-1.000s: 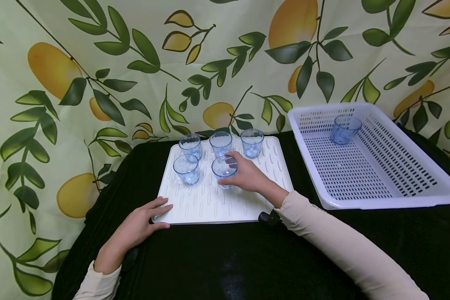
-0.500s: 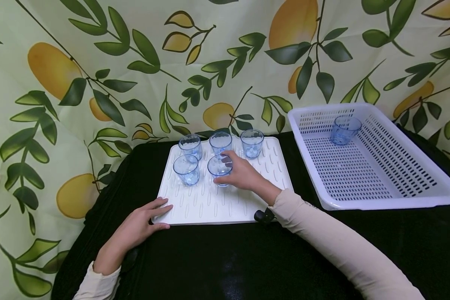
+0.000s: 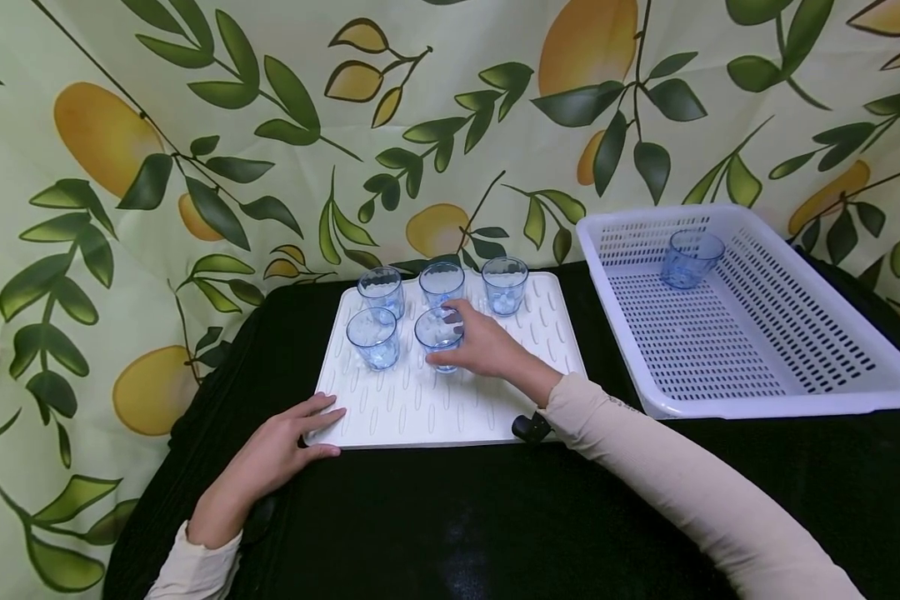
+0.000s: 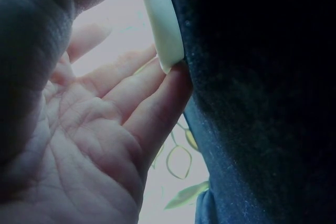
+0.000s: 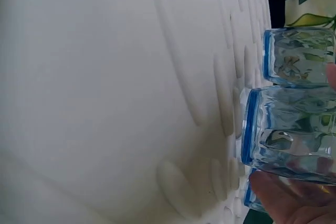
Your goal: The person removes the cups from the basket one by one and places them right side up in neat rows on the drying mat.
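My right hand [image 3: 480, 340] holds a clear blue glass tumbler [image 3: 433, 335] by its side, upright on the white ribbed mat [image 3: 412, 417]. In the right wrist view, fingers [image 5: 273, 198] press against the tumbler [image 5: 289, 132], its base at or very near the mat; any gap is hard to tell. To its left stands another tumbler [image 3: 372, 340]. Behind them is a row of three: left [image 3: 381, 290], middle [image 3: 441, 283] and right [image 3: 504, 287]. My left hand [image 3: 273, 450] rests at the mat's front left corner, fingers extended, touching the edge [image 4: 167, 30].
A white perforated plastic basket [image 3: 645, 396] stands to the right, with one blue tumbler [image 3: 692, 260] inside near its back. Black cloth [image 3: 390, 525] covers the table. A curtain with a fruit and leaf print [image 3: 450, 108] hangs behind.
My right hand has shifted the tumbler slightly left, closer to its neighbour in the front row; over the last half second it stays nearly still. The left hand has not moved.
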Demonstrator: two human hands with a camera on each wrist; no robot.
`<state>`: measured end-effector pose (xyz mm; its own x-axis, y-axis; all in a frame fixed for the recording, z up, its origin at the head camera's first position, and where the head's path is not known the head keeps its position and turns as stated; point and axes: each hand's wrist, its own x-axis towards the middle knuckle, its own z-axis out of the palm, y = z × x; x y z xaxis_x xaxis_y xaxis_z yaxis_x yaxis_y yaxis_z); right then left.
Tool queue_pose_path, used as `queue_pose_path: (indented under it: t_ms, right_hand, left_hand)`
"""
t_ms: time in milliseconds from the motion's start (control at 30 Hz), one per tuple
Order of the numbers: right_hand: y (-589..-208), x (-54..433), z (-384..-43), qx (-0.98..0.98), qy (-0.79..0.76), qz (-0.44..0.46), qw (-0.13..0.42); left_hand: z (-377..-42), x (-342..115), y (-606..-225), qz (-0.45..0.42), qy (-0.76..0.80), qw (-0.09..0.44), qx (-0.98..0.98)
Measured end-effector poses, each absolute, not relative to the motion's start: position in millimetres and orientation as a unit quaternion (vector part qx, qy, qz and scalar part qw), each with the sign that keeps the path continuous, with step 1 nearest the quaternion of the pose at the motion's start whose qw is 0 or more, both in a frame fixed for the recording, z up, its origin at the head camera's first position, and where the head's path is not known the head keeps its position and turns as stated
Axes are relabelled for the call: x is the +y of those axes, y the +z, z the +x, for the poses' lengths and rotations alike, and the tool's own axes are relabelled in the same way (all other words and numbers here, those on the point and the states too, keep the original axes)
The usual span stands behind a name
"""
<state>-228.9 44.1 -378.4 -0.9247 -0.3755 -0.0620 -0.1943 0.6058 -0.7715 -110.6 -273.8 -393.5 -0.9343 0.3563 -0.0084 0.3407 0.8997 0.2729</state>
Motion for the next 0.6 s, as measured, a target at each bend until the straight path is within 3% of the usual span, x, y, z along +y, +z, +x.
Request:
queue_pose_path:
  t_ms: [267, 600]
  right_hand:
    - [-364, 49, -227, 0.887, -0.415, -0.176, 0.103]
    - [-293, 87, -220, 0.905, -0.379, -0.180, 0.069]
  left_hand:
    - [-111, -273, -392, 0.170, 0.135, 0.035, 0.975]
    - [-111, -273, -391, 0.170, 0.138, 0.039, 0.975]
